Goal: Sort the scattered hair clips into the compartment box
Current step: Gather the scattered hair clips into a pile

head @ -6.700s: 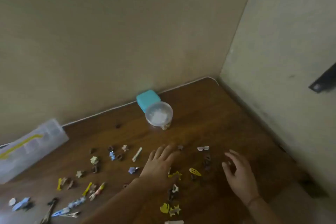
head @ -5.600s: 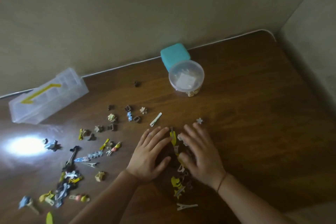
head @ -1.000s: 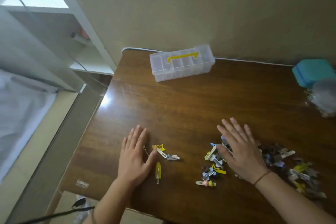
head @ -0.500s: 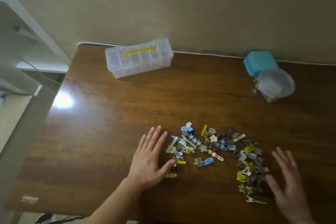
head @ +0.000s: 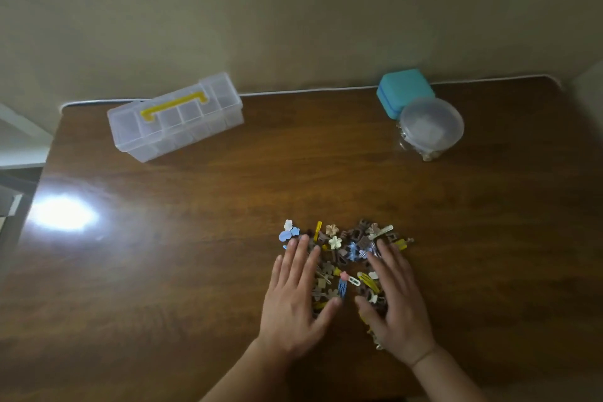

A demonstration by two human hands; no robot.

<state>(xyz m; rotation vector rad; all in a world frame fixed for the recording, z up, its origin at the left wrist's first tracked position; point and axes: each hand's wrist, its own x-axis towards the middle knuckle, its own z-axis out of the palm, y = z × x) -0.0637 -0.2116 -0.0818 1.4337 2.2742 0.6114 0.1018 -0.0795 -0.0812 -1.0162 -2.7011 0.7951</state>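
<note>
Head view: compartment box [head: 176, 116] closed, seemingly empty; round tub [head: 431, 127] contents unclear.

colourful hair clips [head: 342, 258] heaped, compartment box [head: 176, 116] shut

A single head-worn view was provided, aimed forward and steeply down at the wooden table [head: 326, 179] from above its near edge. The far edge and the wall [head: 293, 10] behind it were included.

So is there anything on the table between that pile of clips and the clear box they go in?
Nothing visible. Bare table lies between the hair clips and the compartment box. The box's lid looks closed, though, so it would need opening first.
</note>
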